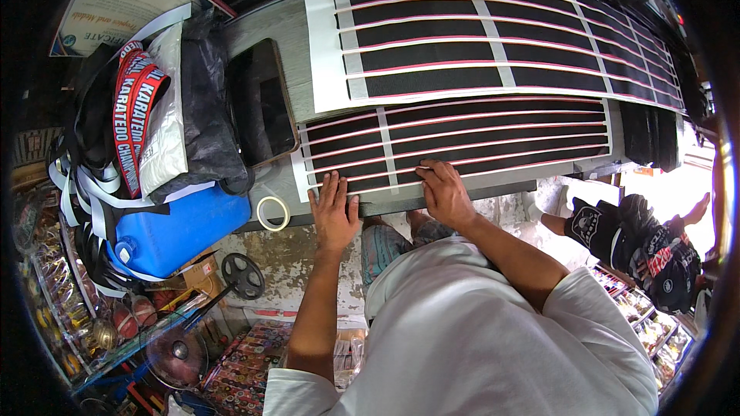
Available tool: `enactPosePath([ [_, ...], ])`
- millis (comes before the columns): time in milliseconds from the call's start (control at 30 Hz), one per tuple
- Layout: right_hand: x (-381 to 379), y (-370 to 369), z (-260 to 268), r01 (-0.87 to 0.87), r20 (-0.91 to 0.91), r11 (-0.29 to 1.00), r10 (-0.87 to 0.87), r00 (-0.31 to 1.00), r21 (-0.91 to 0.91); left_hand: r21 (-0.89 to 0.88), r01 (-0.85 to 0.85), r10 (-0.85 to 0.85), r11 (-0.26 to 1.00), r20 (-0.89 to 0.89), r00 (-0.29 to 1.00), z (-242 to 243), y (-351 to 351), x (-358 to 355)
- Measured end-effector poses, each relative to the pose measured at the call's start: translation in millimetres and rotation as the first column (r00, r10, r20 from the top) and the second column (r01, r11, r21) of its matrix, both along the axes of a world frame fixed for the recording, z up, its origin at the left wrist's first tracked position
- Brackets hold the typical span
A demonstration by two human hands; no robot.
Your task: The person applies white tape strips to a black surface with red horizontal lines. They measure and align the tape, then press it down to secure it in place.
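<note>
My left hand (334,216) rests palm down, fingers slightly apart, on the lower left corner of a white sheet (302,185) crossed by black ribbon strips (491,136) with thin red and white lines between them. Nothing shows in its grasp. Fingers bent, my right hand (448,192) touches the lowest strips near the sheet's front edge; whether it pinches anything is hidden. Pale grey tape bands (386,141) run across the strips. Behind lies a larger white sheet (322,52) with similar black strips, overlapping the nearer one. A tape roll (285,212) lies left of my left hand.
Left on the table (277,179) are a dark tablet (260,104), a black plastic bag (208,110) and red printed lanyard ribbon (130,115). A blue jerrycan (185,228) and a fan (176,352) stand lower left. A person in dark clothes (630,237) is at right.
</note>
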State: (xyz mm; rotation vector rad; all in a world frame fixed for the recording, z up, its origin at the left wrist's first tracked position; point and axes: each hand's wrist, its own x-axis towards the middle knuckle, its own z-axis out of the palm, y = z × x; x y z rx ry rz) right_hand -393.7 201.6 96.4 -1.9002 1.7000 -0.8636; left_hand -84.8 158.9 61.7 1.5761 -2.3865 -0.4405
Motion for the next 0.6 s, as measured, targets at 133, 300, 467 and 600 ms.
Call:
enactPosePath([
  [133,1,-2,2,-0.005,-0.006,1.000,0.005,1.000,0.009,0.000,0.017,-0.017,1.000,-0.070,0.997,1,-3,-6],
  [300,-1,-6,5,0.004,0.008,1.000,-0.004,1.000,-0.015,-0.071,-0.103,0.094,0.992,-0.121,0.988,8,-20,-2],
  [467,0,-6,1,0.020,0.008,1.000,-0.020,1.000,-0.023,-0.158,-0.224,0.198,0.962,-0.163,0.966,7,-32,16],
  [600,-1,-5,-1,0.012,0.030,1.000,-0.011,0.999,-0.015,-0.183,-0.214,0.183,0.960,-0.173,0.968,2,-35,13],
])
